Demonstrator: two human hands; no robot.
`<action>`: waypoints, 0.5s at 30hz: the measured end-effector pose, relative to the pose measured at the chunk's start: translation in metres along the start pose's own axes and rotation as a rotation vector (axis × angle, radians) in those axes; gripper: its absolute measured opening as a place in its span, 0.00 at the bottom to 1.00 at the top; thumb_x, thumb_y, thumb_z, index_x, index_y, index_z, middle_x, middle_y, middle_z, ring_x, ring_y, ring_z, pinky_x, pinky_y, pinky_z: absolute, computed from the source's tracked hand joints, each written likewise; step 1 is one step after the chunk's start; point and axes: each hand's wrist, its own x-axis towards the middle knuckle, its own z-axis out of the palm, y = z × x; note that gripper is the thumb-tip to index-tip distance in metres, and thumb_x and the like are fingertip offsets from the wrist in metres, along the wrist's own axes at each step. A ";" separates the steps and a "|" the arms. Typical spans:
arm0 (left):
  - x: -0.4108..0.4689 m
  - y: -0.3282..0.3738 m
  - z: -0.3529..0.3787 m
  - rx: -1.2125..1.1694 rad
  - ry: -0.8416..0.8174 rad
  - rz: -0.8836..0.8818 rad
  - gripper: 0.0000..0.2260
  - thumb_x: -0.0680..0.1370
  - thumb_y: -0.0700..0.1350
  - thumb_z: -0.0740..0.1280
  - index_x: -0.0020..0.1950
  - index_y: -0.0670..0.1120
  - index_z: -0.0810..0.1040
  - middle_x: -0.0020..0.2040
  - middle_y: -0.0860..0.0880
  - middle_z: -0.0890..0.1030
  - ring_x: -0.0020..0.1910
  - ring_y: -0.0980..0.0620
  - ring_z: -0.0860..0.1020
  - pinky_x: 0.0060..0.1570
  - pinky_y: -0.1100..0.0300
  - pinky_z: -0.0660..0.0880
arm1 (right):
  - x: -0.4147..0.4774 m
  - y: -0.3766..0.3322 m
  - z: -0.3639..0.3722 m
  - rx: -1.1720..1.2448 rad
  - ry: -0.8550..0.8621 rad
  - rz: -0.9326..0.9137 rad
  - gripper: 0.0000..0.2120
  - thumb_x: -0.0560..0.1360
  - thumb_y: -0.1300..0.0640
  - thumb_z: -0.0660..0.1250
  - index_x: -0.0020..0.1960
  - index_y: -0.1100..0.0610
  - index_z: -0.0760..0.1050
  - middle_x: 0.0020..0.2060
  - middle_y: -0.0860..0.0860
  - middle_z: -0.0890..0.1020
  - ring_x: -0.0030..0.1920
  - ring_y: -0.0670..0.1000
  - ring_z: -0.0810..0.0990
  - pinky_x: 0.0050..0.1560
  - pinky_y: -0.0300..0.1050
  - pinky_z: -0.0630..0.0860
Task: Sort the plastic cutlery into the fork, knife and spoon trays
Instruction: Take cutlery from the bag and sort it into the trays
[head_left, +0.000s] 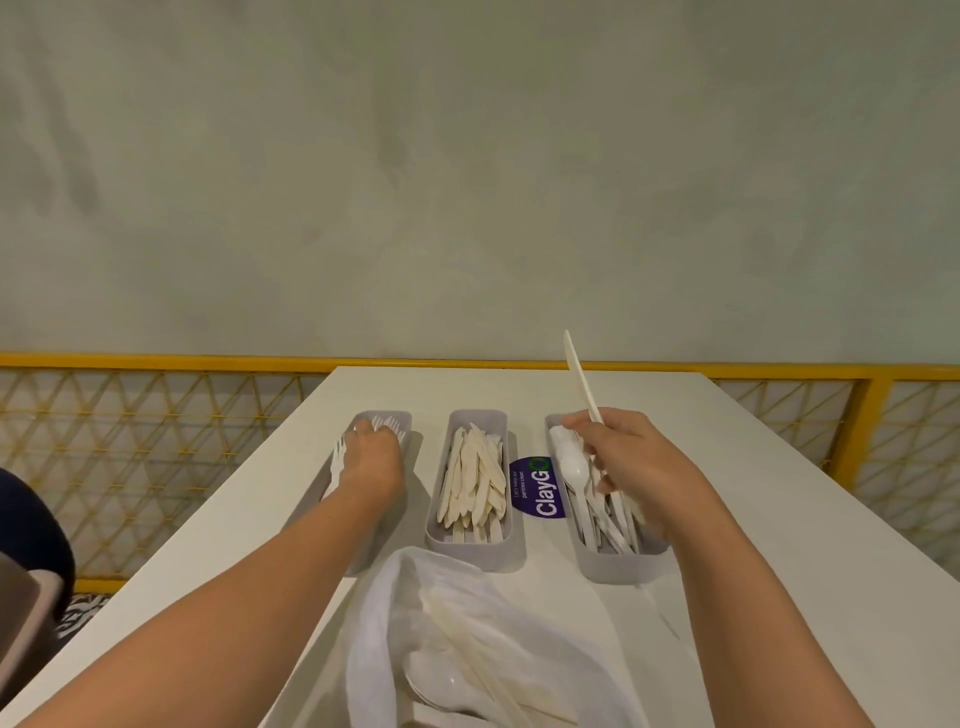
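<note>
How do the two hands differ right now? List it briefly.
The left hand is down in the fork tray, lying on the forks. The right hand is held above the spoon tray. The right hand pinches a cream knife that points up. Whether the left hand grips anything cannot be seen. Both reach forward over the white table.

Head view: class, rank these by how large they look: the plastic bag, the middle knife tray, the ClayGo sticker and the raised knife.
1. plastic bag (nearest the camera, which helps it).
2. middle knife tray.
3. raised knife and ClayGo sticker: knife longer, sticker broader, so unranked.
</note>
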 end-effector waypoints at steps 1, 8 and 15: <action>-0.001 0.003 -0.002 -0.007 0.007 0.014 0.22 0.75 0.39 0.65 0.69 0.39 0.66 0.69 0.40 0.63 0.66 0.41 0.65 0.66 0.50 0.68 | 0.001 0.002 -0.005 -0.021 0.037 -0.006 0.12 0.81 0.53 0.56 0.58 0.54 0.75 0.43 0.50 0.77 0.40 0.48 0.73 0.36 0.41 0.70; -0.029 0.054 -0.014 -0.169 0.045 0.311 0.18 0.81 0.43 0.59 0.71 0.43 0.65 0.67 0.42 0.65 0.65 0.44 0.65 0.63 0.54 0.67 | 0.018 0.025 -0.020 -0.144 0.147 0.015 0.14 0.82 0.53 0.53 0.58 0.58 0.73 0.47 0.56 0.77 0.41 0.50 0.73 0.46 0.44 0.67; -0.064 0.105 0.002 -0.199 -0.302 0.615 0.23 0.81 0.50 0.58 0.74 0.47 0.61 0.72 0.46 0.62 0.70 0.44 0.62 0.69 0.47 0.63 | 0.033 0.063 -0.003 -0.232 0.091 0.079 0.17 0.81 0.58 0.54 0.34 0.57 0.65 0.30 0.52 0.69 0.29 0.49 0.67 0.29 0.41 0.63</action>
